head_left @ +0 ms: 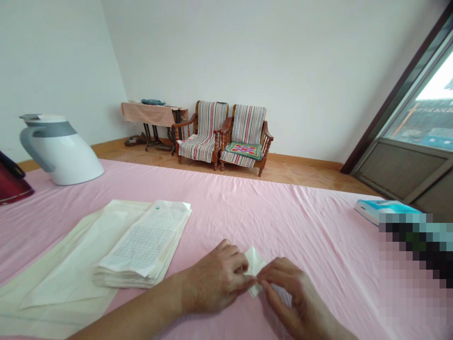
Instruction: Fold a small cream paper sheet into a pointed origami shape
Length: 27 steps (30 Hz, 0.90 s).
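A small piece of folded paper (253, 260) is found on the pink cloth (226, 208), between five and six o'clock from the centre of the view. It is held between two bare hands, with one pointed corner directed towards twelve o'clock. By the left hand (217, 278), at nine o'clock of the paper, its near side is pinched, thumb and curled fingers together. By the right hand (293, 290), at four o'clock, the opposite edge is gripped between thumb and fingertips. The exact contact under the fingers is partly hidden.

The piece is judged very light, thin and pliable, somewhat stiffer where layers are doubled, and easily torn or crumpled. Little slipperiness is expected. Hold is best taken along the folded edges with a light pinch; pulling on a single layer should be avoided.

At nine to ten o'clock of the paper, a stack of gridded sheets (141, 245) is noted, lying partly over larger pale sheets (78, 259). A ruled grid and a small green mark at the top are visible; no wording can be made out. At two o'clock, a blue-and-white packet (384, 206) is observed; no brand on it can be read.
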{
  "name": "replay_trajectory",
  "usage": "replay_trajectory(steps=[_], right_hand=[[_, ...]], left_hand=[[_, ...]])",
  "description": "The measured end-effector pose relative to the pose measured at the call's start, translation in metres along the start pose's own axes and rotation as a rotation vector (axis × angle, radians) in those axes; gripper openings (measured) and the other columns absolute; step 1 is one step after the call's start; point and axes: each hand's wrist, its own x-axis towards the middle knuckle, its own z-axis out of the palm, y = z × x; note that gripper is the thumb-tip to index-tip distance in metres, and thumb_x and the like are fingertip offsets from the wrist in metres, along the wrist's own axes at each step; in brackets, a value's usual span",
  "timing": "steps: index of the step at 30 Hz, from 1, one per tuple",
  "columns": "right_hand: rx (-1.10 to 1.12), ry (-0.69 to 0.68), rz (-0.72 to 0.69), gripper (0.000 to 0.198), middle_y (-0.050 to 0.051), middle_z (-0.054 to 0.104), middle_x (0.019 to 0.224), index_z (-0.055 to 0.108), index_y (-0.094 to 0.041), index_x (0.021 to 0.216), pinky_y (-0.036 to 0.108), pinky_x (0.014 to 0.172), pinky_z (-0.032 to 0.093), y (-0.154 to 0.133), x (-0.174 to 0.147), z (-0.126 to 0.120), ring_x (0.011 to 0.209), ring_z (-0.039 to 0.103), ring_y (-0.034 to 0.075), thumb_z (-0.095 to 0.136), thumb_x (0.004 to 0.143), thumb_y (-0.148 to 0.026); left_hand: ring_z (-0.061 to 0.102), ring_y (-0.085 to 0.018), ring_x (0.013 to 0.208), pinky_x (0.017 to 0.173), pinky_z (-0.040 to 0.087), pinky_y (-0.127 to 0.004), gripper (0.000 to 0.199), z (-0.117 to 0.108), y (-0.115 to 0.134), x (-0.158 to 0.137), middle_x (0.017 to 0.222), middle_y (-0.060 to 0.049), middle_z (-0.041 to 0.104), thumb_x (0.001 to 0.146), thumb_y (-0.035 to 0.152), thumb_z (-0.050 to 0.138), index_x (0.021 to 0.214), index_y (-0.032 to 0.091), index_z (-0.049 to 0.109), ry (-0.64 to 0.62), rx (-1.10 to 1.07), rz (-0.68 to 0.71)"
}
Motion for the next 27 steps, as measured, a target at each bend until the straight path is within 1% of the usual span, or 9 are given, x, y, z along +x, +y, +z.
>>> replay_trajectory(steps=[1,3,5,7,12,17,21,25,27], right_hand=[[-0.015,0.082,0.030,0.022,0.005,0.065,0.080,0.064,-0.020,0.081,0.030,0.069,0.047,0.005,0.000,0.001,0.076,0.060,0.018,0.044,0.092,-0.017],[-0.055,0.149,0.044,0.024,0.008,0.066,0.091,0.066,-0.019,0.094,0.032,0.073,0.048,0.012,0.001,0.004,0.084,0.061,0.019,0.042,0.093,-0.016],[-0.105,0.123,0.026,0.028,0.010,0.065,0.103,0.065,-0.020,0.106,0.035,0.080,0.048,0.014,0.002,0.005,0.095,0.061,0.021,0.041,0.093,-0.013],[-0.143,0.054,0.015,0.033,0.010,0.064,0.110,0.064,-0.021,0.113,0.037,0.085,0.047,0.011,0.002,0.005,0.100,0.059,0.021,0.041,0.092,-0.011],[-0.216,-0.060,0.047,0.038,0.008,0.062,0.116,0.063,-0.024,0.114,0.038,0.087,0.046,0.003,0.003,0.005,0.103,0.057,0.021,0.042,0.088,-0.006],[-0.343,-0.084,0.102,0.037,0.010,0.059,0.123,0.060,-0.024,0.121,0.043,0.088,0.045,0.006,0.005,0.006,0.109,0.055,0.025,0.045,0.090,-0.011],[-0.378,-0.087,0.117,0.037,0.012,0.057,0.126,0.058,-0.023,0.125,0.046,0.089,0.044,0.008,0.006,0.007,0.112,0.053,0.027,0.044,0.093,-0.013],[-0.319,0.002,0.126,0.036,0.014,0.058,0.122,0.055,-0.019,0.127,0.046,0.089,0.045,0.017,0.002,0.009,0.109,0.054,0.026,0.042,0.094,-0.015],[-0.248,0.080,0.117,0.031,0.013,0.059,0.115,0.057,-0.019,0.121,0.042,0.086,0.047,0.020,0.000,0.008,0.103,0.057,0.024,0.041,0.095,-0.017]], left_hand=[[0.053,-0.018,0.089,0.083,0.036,-0.034,0.010,-0.002,0.001,0.000,0.098,-0.003,0.063,0.095,0.021,0.054,0.102,0.021,0.060,-0.006,0.011,0.004],[0.054,-0.018,0.089,0.084,0.036,-0.034,0.008,-0.005,0.004,0.000,0.098,-0.003,0.064,0.097,0.020,0.052,0.100,0.020,0.059,-0.026,0.021,0.003],[0.054,-0.018,0.088,0.085,0.035,-0.034,0.008,-0.007,0.006,-0.001,0.094,-0.002,0.065,0.098,0.020,0.050,0.099,0.019,0.058,-0.033,0.026,-0.006],[0.054,-0.018,0.088,0.085,0.036,-0.034,0.009,-0.006,0.008,-0.003,0.094,-0.003,0.066,0.098,0.019,0.050,0.102,0.019,0.059,-0.018,0.030,-0.011],[0.054,-0.018,0.085,0.085,0.035,-0.035,0.011,-0.005,0.008,-0.005,0.092,-0.003,0.065,0.098,0.019,0.051,0.105,0.020,0.059,-0.002,0.029,-0.013],[0.053,-0.020,0.088,0.086,0.034,-0.036,0.010,-0.004,0.008,-0.005,0.095,-0.003,0.065,0.099,0.020,0.049,0.103,0.019,0.058,-0.049,0.051,-0.017],[0.053,-0.020,0.090,0.086,0.035,-0.035,0.011,-0.006,0.009,-0.004,0.101,-0.004,0.065,0.099,0.021,0.049,0.105,0.020,0.059,-0.056,0.036,-0.019],[0.053,-0.019,0.092,0.087,0.036,-0.033,0.011,-0.007,0.010,-0.004,0.103,-0.004,0.065,0.098,0.021,0.052,0.107,0.021,0.060,-0.033,0.009,-0.037],[0.054,-0.019,0.091,0.086,0.036,-0.033,0.009,-0.007,0.010,-0.004,0.101,-0.003,0.065,0.097,0.022,0.053,0.104,0.021,0.060,-0.027,0.002,-0.049]])
